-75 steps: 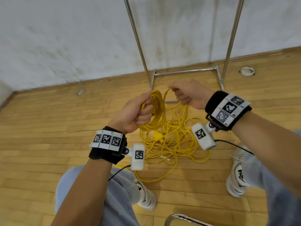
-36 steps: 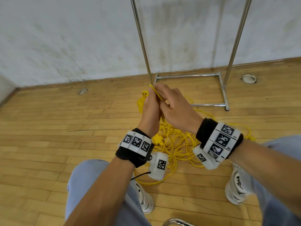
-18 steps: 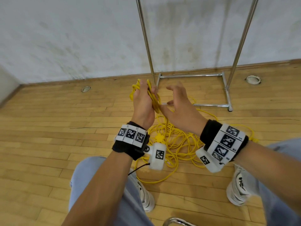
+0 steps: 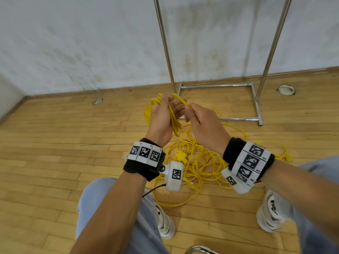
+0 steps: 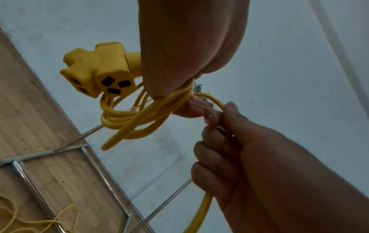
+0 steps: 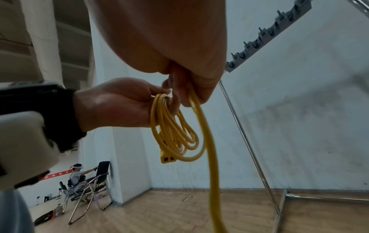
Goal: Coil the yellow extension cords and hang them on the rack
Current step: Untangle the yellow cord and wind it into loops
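Observation:
My left hand [image 4: 162,116] holds a small coil of yellow extension cord [image 4: 174,120] in its palm. The coil's loops [image 5: 135,119] and a three-way socket head [image 5: 97,69] hang below the thumb. My right hand [image 4: 194,114] pinches the running strand [image 4: 180,101] beside the left fingertips; in the right wrist view that strand [image 6: 209,149] drops to the floor. The rest of the cord [image 4: 200,162] lies tangled on the wooden floor between my feet, with another yellow socket [image 4: 180,155] in it. The metal rack [image 4: 218,85] stands just behind, against the wall.
The rack's hook bar [image 6: 267,37] runs overhead. Its base frame [image 4: 256,105] sits on the floor close to the tangle. My shoes [image 4: 269,213] flank the cord. Folding chairs and a seated person [image 6: 78,175] are far off to the left.
Both hands rose and drew together in front of the rack. The right hand let go of the strand for a moment, then pinched it again and laid another loop toward the left hand's coil.

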Demonstrator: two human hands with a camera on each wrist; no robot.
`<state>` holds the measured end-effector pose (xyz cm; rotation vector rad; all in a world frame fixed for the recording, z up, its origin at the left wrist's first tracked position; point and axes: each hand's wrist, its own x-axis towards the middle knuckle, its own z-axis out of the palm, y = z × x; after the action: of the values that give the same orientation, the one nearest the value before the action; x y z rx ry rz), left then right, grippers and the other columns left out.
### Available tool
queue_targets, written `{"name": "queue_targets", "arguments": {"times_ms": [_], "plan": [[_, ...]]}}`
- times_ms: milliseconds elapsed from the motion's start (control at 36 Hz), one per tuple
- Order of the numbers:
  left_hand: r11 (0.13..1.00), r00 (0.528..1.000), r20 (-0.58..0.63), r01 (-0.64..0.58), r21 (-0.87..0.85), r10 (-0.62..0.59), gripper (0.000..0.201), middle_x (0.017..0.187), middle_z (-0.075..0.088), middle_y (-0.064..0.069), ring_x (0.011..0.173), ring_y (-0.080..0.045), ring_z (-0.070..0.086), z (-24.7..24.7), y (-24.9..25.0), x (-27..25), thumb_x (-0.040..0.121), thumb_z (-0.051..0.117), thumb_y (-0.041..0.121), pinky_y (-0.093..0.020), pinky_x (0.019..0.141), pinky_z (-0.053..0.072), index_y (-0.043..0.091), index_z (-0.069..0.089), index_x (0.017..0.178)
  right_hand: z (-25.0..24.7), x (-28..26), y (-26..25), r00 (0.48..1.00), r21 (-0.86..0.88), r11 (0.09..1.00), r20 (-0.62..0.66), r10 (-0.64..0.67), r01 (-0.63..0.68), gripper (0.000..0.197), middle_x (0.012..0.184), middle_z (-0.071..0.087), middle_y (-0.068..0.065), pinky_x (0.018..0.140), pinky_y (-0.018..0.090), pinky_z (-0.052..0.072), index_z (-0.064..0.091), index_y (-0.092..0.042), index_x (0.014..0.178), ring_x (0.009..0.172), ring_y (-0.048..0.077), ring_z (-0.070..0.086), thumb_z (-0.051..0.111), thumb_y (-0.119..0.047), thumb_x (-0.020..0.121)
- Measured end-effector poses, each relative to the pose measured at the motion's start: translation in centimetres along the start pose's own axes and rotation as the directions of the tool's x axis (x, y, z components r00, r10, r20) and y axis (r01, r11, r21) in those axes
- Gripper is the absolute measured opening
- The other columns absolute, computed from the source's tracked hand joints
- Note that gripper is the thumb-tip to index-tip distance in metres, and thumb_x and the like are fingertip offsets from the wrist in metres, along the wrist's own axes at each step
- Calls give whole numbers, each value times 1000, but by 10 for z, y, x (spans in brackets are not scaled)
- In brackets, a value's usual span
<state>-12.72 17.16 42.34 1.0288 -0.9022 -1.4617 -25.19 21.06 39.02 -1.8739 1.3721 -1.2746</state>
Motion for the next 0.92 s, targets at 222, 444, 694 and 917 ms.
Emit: {"name": "queue_targets", "arguments": {"times_ms": [222, 444, 694, 917], "plan": [[989, 989, 120, 72, 129, -88, 49, 93, 68, -13, 86, -21, 67, 4, -10, -9, 111, 36, 35, -29, 70, 57, -6, 61, 119, -4, 5, -11, 999, -58, 998, -33, -28, 26, 16, 60, 51, 4, 46, 33, 32, 39, -21, 99, 50, 19, 47, 35, -31, 112], [986, 964, 208, 154, 57, -162, 45, 99, 72, -11, 97, -21, 71, 12, -20, -13, 111, 34, 40, -33, 80, 58, 6, 64, 115, -9, 6, -9, 993, -78, 994, -92, -79, 71, 19, 59, 43, -7, 49, 23, 28, 51, -11, 102, 52, 10, 45, 41, -26, 111], [984, 982, 100, 168, -63, -161, 35, 86, 76, -12, 68, -20, 72, 13, -18, -7, 111, 35, 31, -28, 62, 57, 14, 48, 84, -18, 19, 5, 957, 18, 990, -254, 139, -139, 21, 78, 65, -9, 55, 28, 51, 52, -15, 100, 63, 6, 66, 39, -27, 111], [948, 940, 155, 315, -50, -305, 36, 55, 27, 7, 39, -6, 23, -10, -16, 6, 110, 37, 34, -20, 39, 21, 18, 43, 78, -33, 44, 39, 861, 202, 907, -291, 417, -370, 28, 76, 56, -4, 51, 19, 34, 54, -13, 101, 57, 7, 47, 35, -31, 111]]}}
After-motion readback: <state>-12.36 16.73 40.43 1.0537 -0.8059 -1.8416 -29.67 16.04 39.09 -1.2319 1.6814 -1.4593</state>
